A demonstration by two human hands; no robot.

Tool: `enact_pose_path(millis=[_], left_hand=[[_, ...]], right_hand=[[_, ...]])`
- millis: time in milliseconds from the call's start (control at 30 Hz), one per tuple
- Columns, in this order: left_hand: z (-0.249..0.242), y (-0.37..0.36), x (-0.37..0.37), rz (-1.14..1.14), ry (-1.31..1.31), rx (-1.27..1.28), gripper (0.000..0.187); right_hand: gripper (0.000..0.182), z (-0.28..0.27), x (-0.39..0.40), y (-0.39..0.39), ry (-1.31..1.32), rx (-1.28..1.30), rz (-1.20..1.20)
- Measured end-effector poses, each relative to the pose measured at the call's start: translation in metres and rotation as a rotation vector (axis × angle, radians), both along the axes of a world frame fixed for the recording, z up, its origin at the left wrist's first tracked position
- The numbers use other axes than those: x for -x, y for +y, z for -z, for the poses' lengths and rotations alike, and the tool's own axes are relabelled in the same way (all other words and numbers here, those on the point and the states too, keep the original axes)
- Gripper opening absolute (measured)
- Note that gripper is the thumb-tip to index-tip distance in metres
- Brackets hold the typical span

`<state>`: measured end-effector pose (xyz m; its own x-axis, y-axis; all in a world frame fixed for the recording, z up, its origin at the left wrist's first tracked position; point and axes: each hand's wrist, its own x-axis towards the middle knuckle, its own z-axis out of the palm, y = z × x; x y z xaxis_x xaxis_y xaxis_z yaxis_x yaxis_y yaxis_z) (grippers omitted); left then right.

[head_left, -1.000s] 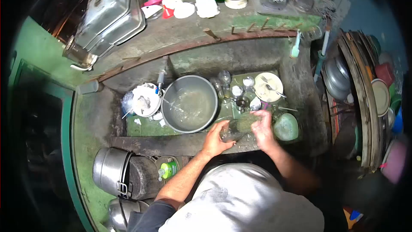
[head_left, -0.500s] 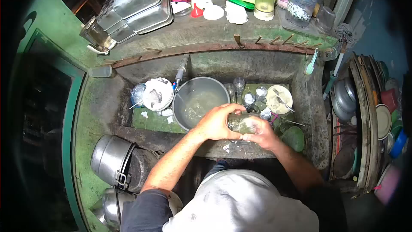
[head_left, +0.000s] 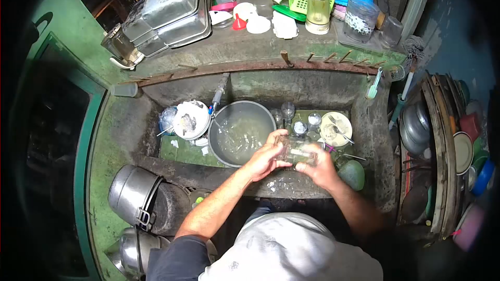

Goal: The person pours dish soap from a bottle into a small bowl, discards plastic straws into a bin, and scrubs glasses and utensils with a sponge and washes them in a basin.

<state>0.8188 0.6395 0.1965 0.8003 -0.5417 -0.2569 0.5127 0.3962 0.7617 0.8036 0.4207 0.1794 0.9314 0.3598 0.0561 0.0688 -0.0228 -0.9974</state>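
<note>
Though no label reads: left hand (head_left: 266, 157) and right hand (head_left: 319, 167), both clasped around clear glass (head_left: 295, 152) over sink (head_left: 291, 183).

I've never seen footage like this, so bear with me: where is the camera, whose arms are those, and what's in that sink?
There is no machine here. The camera sits on a person's head and looks down, so the arms are their own. Both hands hold a clear glass over a concrete sink: left hand on one side, right hand on the other. In the sink are a big metal basin of water under a tap, more glasses and a plate with cutlery. Steel pots stand below left.
</note>
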Motion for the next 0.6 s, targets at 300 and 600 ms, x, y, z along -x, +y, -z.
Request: enact_pose_path(millis=[300, 600], left_hand=[[0.0, -0.002, -0.002, 0.134, 0.143, -0.138, 0.056], [0.043, 0.007, -0.012, 0.251, 0.366, 0.194, 0.06]], right_hand=[[0.05, -0.018, 0.002, -0.025, -0.672, 0.538, -0.331], [0.058, -0.018, -0.016, -0.046, -0.945, 0.596, -0.215]])
